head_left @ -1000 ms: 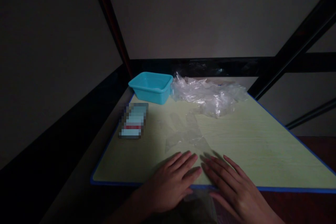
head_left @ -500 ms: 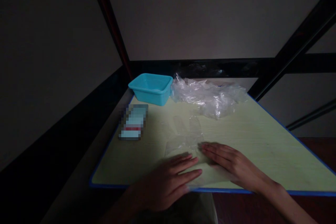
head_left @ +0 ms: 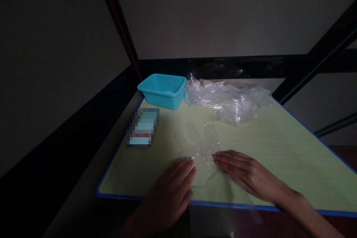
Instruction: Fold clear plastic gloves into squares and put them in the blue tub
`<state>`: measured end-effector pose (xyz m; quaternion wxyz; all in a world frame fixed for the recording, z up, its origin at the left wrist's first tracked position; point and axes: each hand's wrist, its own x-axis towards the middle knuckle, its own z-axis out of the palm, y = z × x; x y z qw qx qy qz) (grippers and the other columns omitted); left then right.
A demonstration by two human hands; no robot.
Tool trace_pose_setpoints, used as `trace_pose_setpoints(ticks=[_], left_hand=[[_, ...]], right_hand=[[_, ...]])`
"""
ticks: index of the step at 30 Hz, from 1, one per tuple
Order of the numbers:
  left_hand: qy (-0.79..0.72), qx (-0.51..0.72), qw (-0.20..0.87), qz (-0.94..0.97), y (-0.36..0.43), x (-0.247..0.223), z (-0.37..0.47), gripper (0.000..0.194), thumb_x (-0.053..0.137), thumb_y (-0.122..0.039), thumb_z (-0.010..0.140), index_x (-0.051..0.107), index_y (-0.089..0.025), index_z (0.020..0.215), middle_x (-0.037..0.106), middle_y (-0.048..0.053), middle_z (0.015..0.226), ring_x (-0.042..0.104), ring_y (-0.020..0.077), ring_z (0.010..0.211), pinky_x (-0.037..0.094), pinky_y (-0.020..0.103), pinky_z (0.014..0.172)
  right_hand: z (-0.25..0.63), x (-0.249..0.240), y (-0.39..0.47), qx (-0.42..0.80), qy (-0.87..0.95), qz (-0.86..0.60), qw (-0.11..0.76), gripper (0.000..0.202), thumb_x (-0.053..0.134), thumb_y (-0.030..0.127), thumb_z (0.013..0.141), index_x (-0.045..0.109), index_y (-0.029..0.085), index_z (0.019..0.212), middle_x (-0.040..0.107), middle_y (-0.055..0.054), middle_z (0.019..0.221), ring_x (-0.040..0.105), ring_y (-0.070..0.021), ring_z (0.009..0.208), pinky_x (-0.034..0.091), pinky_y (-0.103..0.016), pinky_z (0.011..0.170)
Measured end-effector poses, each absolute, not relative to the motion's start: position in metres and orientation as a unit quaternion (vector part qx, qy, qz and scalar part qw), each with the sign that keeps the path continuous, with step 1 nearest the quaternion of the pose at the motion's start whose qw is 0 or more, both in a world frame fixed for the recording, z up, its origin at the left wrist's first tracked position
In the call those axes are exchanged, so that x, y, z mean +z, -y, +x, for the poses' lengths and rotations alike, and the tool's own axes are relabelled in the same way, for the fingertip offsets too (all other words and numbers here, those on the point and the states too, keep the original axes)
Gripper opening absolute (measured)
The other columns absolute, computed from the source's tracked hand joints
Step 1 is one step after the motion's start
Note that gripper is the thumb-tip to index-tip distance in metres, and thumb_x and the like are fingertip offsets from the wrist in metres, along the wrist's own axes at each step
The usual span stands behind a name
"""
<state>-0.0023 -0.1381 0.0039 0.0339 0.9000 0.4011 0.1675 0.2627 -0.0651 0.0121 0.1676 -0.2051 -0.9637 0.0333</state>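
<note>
A thin, see-through disposable plastic glove [head_left: 210, 139] lies spread on the table, its finger shapes pointing away from me. Its lower part reaches past the table's near edge and hangs over it. My left hand [head_left: 174, 189] rests at the glove's left side, fingers stretched forward and lying on or near the film. On the opposite side, my right hand [head_left: 242, 169] lies flat with straight fingers, their tips touching the glove. Neither hand is closed around anything.
A pale table [head_left: 279, 156] with a blue edge carries everything. At its back left stands a turquoise plastic basin [head_left: 163, 96]. Beside that lies a heap of crumpled clear plastic [head_left: 231, 100]. A phone-like, pixelated object [head_left: 143, 128] lies near the left edge.
My left hand has drawn back left, away from the middle of the glove. The glove's lower part now hangs farther over the near edge. My right hand has hardly moved.
</note>
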Motion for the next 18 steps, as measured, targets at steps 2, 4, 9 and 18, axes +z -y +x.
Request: trace_pose_setpoints(ticks=[2,4,9,18], left_hand=[[-0.442,0.199,-0.014,0.875,0.1403,-0.0047,-0.006,0.043,0.046,-0.012,0.085,0.043,-0.009,0.128,0.053,0.015,0.129,0.05,0.024,0.12,0.048,0.039,0.095],[-0.463,0.215,-0.046,0.859,0.1409,-0.0091,-0.0082,0.035,0.044,-0.014,0.087,0.048,-0.009,0.122,0.06,0.014,0.121,0.056,0.0236,0.111,0.052,0.038,0.09],[-0.47,0.224,-0.07,0.851,0.1387,-0.0074,-0.0075,0.028,0.04,-0.015,0.089,0.054,-0.013,0.113,0.066,0.009,0.11,0.062,0.021,0.101,0.054,0.035,0.086],[-0.455,0.244,-0.075,0.853,0.1374,-0.0054,-0.0058,0.026,0.04,-0.015,0.089,0.055,-0.014,0.111,0.067,0.009,0.106,0.063,0.0207,0.096,0.055,0.035,0.082]], right_hand=[[0.2628,0.0121,0.0649,0.028,0.964,-0.204,0.167,0.035,0.036,0.019,0.094,0.054,0.016,0.124,0.061,-0.008,0.121,0.056,-0.0191,0.113,0.051,-0.039,0.092],[0.2628,0.0126,0.0647,0.022,0.965,-0.202,0.167,0.035,0.036,0.02,0.094,0.055,0.015,0.122,0.062,-0.009,0.121,0.057,-0.0191,0.112,0.052,-0.038,0.091],[0.2627,0.0129,0.0646,0.01,0.968,-0.2,0.152,0.035,0.034,0.02,0.094,0.057,0.012,0.119,0.062,-0.01,0.121,0.057,-0.0203,0.112,0.052,-0.039,0.09],[0.2662,0.0089,0.0669,0.008,0.961,-0.212,0.18,0.035,0.036,0.023,0.095,0.054,0.017,0.124,0.063,-0.008,0.119,0.057,-0.0186,0.112,0.052,-0.037,0.09]])
